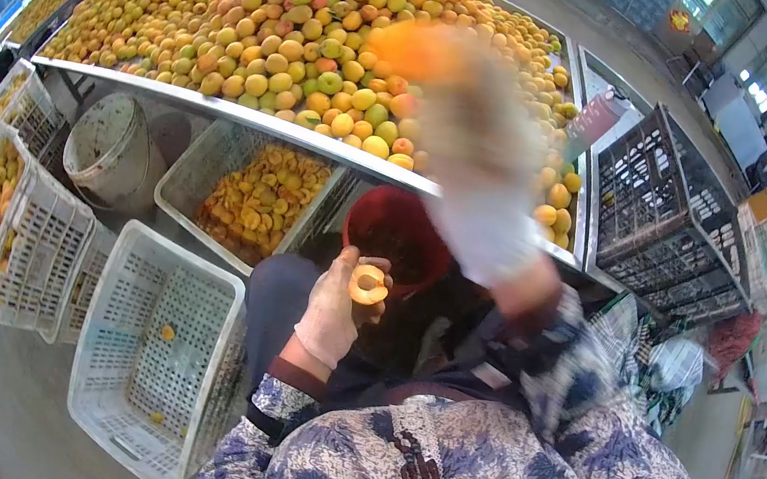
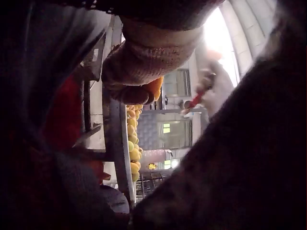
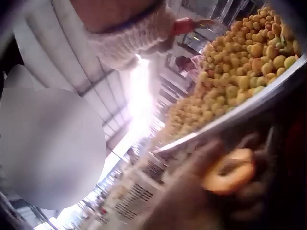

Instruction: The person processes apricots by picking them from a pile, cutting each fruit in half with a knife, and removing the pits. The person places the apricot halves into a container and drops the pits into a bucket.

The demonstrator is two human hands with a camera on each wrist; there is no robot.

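Note:
My gloved left hand holds an apricot half above my lap, its cut face and central hollow turned up. In the right wrist view the same apricot half sits between thumb and fingers. Blurred by motion, my gloved right hand is raised over the table's near edge. It grips a red-handled tool with a short narrow tip, also seen in the left wrist view. An orange blur, apricot-coloured, shows at that hand's fingertips. Whole apricots lie heaped on the table behind.
Below the table edge stand a red bucket and a crate of apricot halves. A white crate with a few pieces sits at my left, near a dirty white bucket. At right is a black crate.

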